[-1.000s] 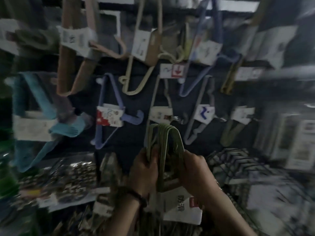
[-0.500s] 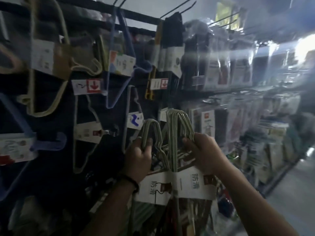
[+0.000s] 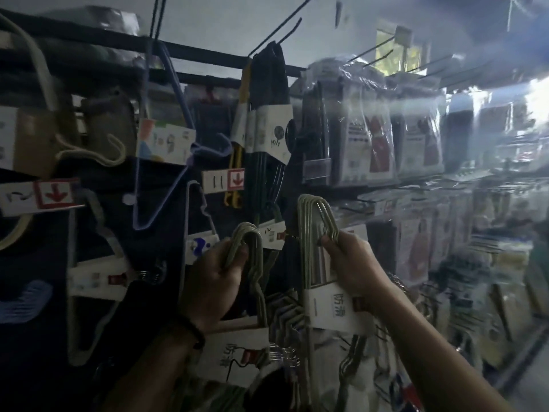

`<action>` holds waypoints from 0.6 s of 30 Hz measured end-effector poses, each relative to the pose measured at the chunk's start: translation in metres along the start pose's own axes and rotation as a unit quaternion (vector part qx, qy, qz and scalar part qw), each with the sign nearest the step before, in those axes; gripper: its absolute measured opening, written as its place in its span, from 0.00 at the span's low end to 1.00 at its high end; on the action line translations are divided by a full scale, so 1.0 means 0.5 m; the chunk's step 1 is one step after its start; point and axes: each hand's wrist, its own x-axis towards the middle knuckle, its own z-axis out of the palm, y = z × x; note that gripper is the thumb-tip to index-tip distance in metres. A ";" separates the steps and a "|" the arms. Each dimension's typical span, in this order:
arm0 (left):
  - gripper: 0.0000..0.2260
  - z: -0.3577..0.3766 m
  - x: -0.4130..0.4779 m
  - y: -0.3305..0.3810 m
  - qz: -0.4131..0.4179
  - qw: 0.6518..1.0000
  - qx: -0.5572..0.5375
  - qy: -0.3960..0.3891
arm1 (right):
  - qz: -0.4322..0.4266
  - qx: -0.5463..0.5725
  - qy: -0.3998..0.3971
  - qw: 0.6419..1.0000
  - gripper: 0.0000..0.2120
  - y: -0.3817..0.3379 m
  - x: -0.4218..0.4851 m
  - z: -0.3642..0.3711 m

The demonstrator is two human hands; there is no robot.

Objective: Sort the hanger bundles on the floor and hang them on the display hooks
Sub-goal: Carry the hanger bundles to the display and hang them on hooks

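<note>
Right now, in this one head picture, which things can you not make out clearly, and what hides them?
1. Head view: the lower part of the left hanger bundle, gripped by the left hand, is lost in shadow.
2. Head view: the right hand covers part of the right hanger bundle; the print on its label is blurred.
3. Head view: the bagged goods at the right are smeared by glare and motion blur.

Dark metal display rack [image 3: 208,57] carried card-banded bundles: cream plastic hangers [image 3: 89,154], lilac wire hangers [image 3: 209,149], black hangers [image 3: 267,81]. Bare black wire hooks [image 3: 279,28] projected up top; clear-bagged packs [image 3: 356,144] hung at right.
</note>
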 end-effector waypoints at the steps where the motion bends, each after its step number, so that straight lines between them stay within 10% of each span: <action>1: 0.11 0.015 0.019 0.008 0.004 1.000 0.018 0.004 | -0.005 -0.002 -0.007 1.000 0.16 0.022 0.023 -0.003; 9: 0.08 0.149 0.151 0.077 0.002 0.996 0.083 0.027 | -0.022 0.035 -0.050 0.998 0.17 0.177 0.193 -0.026; 18: 0.35 0.203 0.271 0.133 -0.002 0.978 0.151 -0.144 | -0.097 0.070 -0.093 0.988 0.18 0.203 0.284 -0.018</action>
